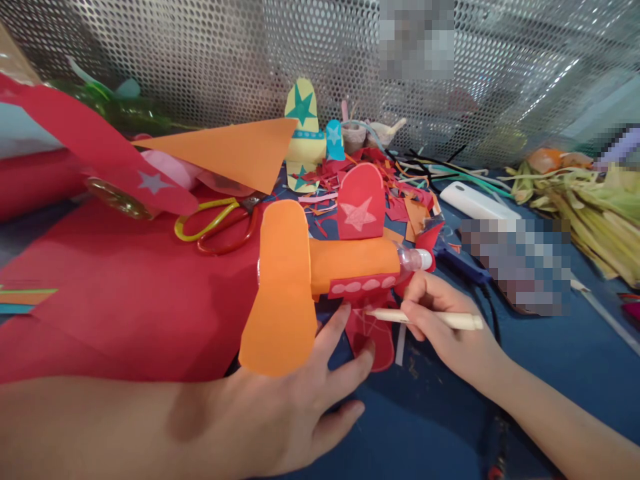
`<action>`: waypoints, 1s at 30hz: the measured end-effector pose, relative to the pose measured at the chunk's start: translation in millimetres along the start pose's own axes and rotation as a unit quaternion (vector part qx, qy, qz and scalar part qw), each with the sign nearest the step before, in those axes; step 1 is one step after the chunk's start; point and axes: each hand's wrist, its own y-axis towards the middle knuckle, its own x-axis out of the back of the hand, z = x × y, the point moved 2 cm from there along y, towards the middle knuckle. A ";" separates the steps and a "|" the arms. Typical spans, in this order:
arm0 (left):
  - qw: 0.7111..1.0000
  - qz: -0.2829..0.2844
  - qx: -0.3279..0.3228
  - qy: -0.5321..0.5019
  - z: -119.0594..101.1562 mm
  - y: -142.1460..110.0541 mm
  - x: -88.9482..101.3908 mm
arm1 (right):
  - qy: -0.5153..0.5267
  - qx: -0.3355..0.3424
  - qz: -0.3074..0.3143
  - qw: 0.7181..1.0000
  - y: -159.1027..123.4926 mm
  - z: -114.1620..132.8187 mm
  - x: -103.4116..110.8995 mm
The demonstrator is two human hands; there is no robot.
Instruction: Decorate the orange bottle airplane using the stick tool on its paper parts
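Note:
A toy plane made from a plastic bottle (411, 259) wrapped in orange paper (355, 260) lies in front of me. It has a large orange paper strip (285, 287) across its left part. One red wing (361, 200) with a pale star points away from me. The near red wing (377, 343) carries a thin star outline. My left hand (315, 393) lies with fingers spread, fingertips on or beside the near wing. In my right hand (440, 317) is a cream-coloured marker (425, 318), its tip at the star outline.
Yellow-and-red-handled scissors (227, 227) rest on red paper sheets (125, 287) at left. Behind the plane are paper scraps (350, 172) and a yellow paper plane (305, 147). A white stick-like device (480, 203), a blurred phone-like object (515, 267) and corn husks (595, 213) lie right.

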 end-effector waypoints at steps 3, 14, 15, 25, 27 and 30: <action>1.000 -0.001 -0.002 -0.011 0.1 1.5 0.2 | -0.001 0.001 0.000 1.000 0.7 0.2 -0.7; 1.000 -0.009 0.000 0.000 0.2 -0.1 -0.3 | 0.030 0.001 0.026 0.999 -1.8 -1.9 -2.2; 1.000 -0.007 0.000 0.002 0.3 -0.1 -0.3 | 0.031 0.000 0.026 0.999 -1.3 -2.0 -2.4; 1.000 -0.004 -0.001 -0.004 -0.5 -0.2 0.6 | 0.030 -0.011 0.026 0.999 -1.7 -1.6 -2.2; 1.000 -0.008 0.001 -0.007 -0.4 -0.8 0.2 | 0.030 -0.010 0.027 0.999 -1.7 -2.1 -2.2; 1.000 -0.012 0.002 -0.011 0.2 -0.5 -1.1 | 0.030 -0.014 0.026 0.999 -0.9 -2.2 -2.5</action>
